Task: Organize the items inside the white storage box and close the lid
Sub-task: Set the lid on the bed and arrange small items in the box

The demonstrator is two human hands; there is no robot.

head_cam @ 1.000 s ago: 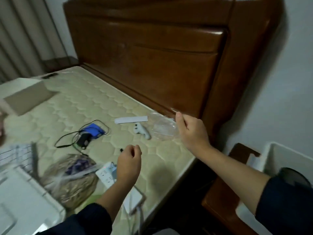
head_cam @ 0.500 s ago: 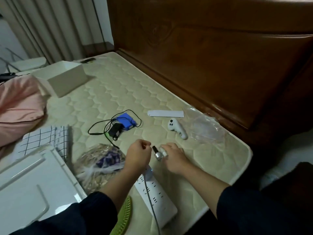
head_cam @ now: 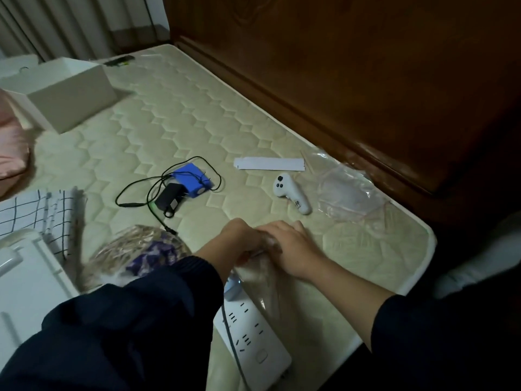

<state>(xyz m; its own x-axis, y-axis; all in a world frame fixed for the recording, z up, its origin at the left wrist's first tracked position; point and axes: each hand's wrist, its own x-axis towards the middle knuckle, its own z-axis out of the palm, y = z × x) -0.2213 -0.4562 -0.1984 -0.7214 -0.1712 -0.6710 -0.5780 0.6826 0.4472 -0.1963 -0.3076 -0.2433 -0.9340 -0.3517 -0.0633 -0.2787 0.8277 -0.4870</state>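
My left hand [head_cam: 239,239] and my right hand [head_cam: 291,251] meet knuckle to knuckle above the mattress [head_cam: 174,119]. Both grip the top of a small clear plastic bag [head_cam: 263,280] that hangs blurred under them. What the bag holds is hidden. A white plastic storage box part [head_cam: 25,280] with a moulded handle lies at the lower left. An open white box [head_cam: 70,94] stands at the far left. Loose on the mattress lie a blue pack with a black charger and cable [head_cam: 191,182], a white controller [head_cam: 291,197] and a white paper strip [head_cam: 269,164].
A white power strip [head_cam: 253,342] lies under my hands near the mattress edge. A bagged brown and purple bundle [head_cam: 135,255] and checked cloth [head_cam: 36,213] sit at the left, with a pink cushion [head_cam: 11,153] beyond. Another clear bag [head_cam: 349,196] lies by the wooden headboard [head_cam: 366,80].
My right hand came back from the clear bag by the headboard to meet my left hand. The small silver-capped bottle seen between my hands half a second ago is now hidden, and a clear bag hangs below them.
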